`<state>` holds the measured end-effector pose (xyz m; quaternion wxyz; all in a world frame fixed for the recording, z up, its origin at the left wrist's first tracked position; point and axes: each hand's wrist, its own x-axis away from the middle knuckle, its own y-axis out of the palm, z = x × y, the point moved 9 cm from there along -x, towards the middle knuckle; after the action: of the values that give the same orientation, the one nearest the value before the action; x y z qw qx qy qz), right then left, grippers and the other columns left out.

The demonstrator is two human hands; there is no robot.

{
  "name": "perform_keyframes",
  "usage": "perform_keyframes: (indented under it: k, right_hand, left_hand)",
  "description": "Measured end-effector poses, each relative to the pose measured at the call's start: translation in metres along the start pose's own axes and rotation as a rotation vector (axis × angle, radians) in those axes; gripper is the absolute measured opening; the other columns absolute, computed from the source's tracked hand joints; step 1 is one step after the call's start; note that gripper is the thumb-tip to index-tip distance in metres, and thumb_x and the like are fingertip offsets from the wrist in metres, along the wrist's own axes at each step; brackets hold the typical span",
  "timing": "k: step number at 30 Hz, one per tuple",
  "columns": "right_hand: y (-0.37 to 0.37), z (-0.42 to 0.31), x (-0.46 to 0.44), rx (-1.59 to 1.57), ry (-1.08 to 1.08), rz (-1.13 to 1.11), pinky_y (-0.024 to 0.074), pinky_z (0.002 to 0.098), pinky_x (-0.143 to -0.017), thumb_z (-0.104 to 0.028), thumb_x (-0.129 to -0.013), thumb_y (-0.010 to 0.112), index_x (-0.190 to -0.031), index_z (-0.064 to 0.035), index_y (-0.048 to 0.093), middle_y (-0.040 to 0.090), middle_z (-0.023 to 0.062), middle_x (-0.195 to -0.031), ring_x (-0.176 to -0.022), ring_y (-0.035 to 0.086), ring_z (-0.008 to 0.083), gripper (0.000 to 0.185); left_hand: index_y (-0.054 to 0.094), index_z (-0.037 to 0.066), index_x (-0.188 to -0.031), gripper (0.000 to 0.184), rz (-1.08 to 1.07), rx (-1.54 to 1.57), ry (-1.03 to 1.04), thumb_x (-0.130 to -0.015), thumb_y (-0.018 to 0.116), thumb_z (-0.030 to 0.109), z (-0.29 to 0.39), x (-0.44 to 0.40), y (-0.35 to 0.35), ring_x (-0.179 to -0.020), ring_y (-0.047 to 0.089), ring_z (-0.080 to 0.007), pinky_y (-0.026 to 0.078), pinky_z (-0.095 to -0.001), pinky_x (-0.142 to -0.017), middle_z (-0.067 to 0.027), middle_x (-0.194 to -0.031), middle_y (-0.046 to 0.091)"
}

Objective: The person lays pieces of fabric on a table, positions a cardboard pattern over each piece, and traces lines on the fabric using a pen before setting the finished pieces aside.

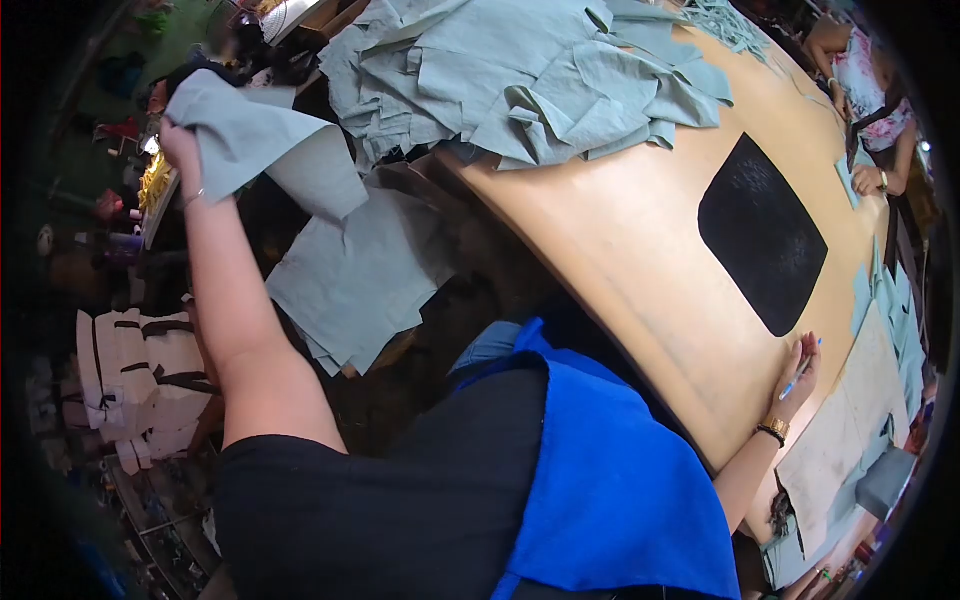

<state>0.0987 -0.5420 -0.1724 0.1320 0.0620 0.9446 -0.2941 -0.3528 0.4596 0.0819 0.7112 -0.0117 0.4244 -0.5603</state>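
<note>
Left fingers (172, 132) grip grey material (240, 130), right fingers (807, 350) a pen (790, 387).

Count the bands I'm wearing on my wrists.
3: a thin band by the left hand, and a gold band and a dark band close together below the right hand.
</note>
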Motion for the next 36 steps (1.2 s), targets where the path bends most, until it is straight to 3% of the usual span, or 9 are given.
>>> perform_keyframes:
  k: [6,11,12,14,17,22,29,33,36]
  right_hand:
    - [0.000,0.002,0.000,-0.003,0.010,0.002,0.0433,0.0322,-0.103,-0.014,-0.098,0.055,-0.130,0.0026,0.052,0.058,0.0133,-0.128,-0.118,0.056,0.0200,0.036]
    - [0.000,-0.002,0.003,-0.012,0.051,0.011,0.0435,0.0321,-0.103,-0.011,-0.097,0.056,-0.130,0.0025,0.053,0.059,0.0126,-0.128,-0.118,0.056,0.0197,0.035]
    - [0.001,-0.004,0.004,-0.033,0.070,0.014,0.0435,0.0320,-0.103,-0.010,-0.097,0.057,-0.130,0.0023,0.053,0.059,0.0124,-0.128,-0.118,0.056,0.0196,0.035]
    - [-0.001,-0.004,0.004,-0.049,0.071,0.031,0.0438,0.0319,-0.103,-0.009,-0.096,0.057,-0.129,0.0015,0.054,0.059,0.0120,-0.127,-0.118,0.056,0.0194,0.034]
    - [-0.001,-0.007,0.005,-0.035,0.032,0.046,0.0450,0.0313,-0.101,-0.007,-0.095,0.060,-0.125,0.0010,0.057,0.062,0.0122,-0.123,-0.115,0.058,0.0196,0.032]
    - [-0.003,-0.018,0.006,0.101,0.012,0.073,0.0469,0.0306,-0.097,-0.007,-0.092,0.063,-0.122,0.0006,0.059,0.065,0.0119,-0.115,-0.108,0.061,0.0193,0.031]
    - [-0.006,-0.040,0.011,0.154,-0.065,0.124,0.0498,0.0308,-0.091,-0.005,-0.088,0.066,-0.116,0.0003,0.062,0.065,0.0122,-0.108,-0.100,0.063,0.0205,0.028]
    - [-0.008,-0.045,0.010,0.181,-0.127,0.150,0.0511,0.0306,-0.088,-0.005,-0.087,0.068,-0.112,-0.0001,0.063,0.067,0.0123,-0.103,-0.096,0.065,0.0205,0.026]
    - [-0.008,-0.039,0.008,0.149,-0.076,0.158,0.0517,0.0306,-0.086,-0.006,-0.087,0.069,-0.111,-0.0003,0.063,0.068,0.0116,-0.100,-0.094,0.066,0.0201,0.025]
  left_hand:
    - [0.061,-0.002,-0.125,0.053,-0.047,0.458,-0.276,-0.100,0.045,0.041,-0.124,0.070,-0.075,-0.114,0.056,-0.0216,0.039,-0.0326,-0.099,-0.0125,-0.121,0.063]
    - [0.046,-0.005,-0.134,0.056,-0.431,-0.196,-0.247,-0.097,0.055,0.035,-0.327,0.197,-0.077,-0.121,0.050,-0.0308,0.040,-0.0395,-0.103,-0.0228,-0.132,0.053]
    - [0.042,-0.004,-0.138,0.061,-0.082,-0.507,-0.517,-0.095,0.056,0.037,-0.347,0.234,-0.095,-0.128,0.044,-0.0346,0.037,-0.0425,-0.106,-0.0268,-0.140,0.044]
    - [0.042,-0.003,-0.138,0.062,-0.023,-0.512,-0.711,-0.094,0.058,0.037,-0.275,0.281,-0.077,-0.133,0.039,-0.0382,0.034,-0.0445,-0.108,-0.0303,-0.142,0.039]
    - [0.047,0.003,-0.136,0.051,-0.191,-0.273,0.029,-0.095,0.057,0.031,-0.184,0.241,0.036,-0.134,0.038,-0.0388,0.032,-0.0474,-0.109,-0.0286,-0.142,0.040]
    - [0.056,0.013,-0.128,0.039,-0.317,-0.093,0.853,-0.092,0.060,0.027,0.174,0.277,0.138,-0.122,0.051,-0.0314,0.040,-0.0441,-0.098,-0.0144,-0.134,0.052]
    - [0.064,0.011,-0.112,0.032,-0.741,0.093,1.300,-0.081,0.066,0.018,0.340,0.390,0.194,-0.105,0.059,-0.0317,0.044,-0.0433,-0.092,-0.0134,-0.111,0.062]
    - [0.061,0.005,-0.098,0.021,-0.859,0.155,1.122,-0.077,0.061,0.006,0.360,0.397,0.214,-0.074,0.063,-0.0302,0.050,-0.0398,-0.069,-0.0174,-0.088,0.062]
    - [0.059,0.004,-0.098,0.018,-1.026,0.435,0.848,-0.081,0.057,0.006,0.390,0.424,0.202,-0.083,0.062,-0.0407,0.049,-0.0465,-0.070,-0.0211,-0.088,0.063]
